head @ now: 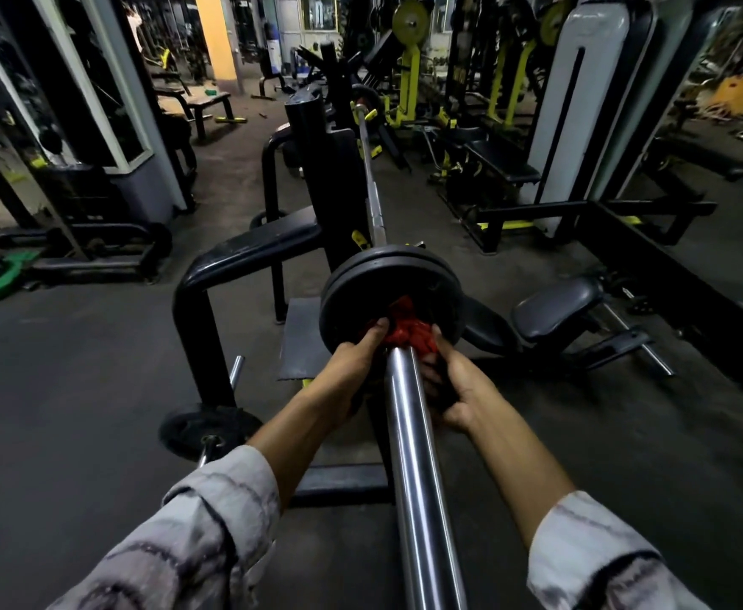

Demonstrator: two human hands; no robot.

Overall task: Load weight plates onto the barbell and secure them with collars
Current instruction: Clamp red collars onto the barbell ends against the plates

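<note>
**Collar going on, hard to see much**

Both my hands, left hand (354, 365) and right hand (453, 389), pinch the red collar (407, 330) at frame centre, against 2 black plates (387, 279) on the barbell (418, 455). My fingertips hide the clamp.

Both hands, left hand (354, 367) and right hand (453, 389), grip a red collar (407, 330) on the barbell sleeve (413, 433), against black plates (387, 279) just beyond them.
</note>
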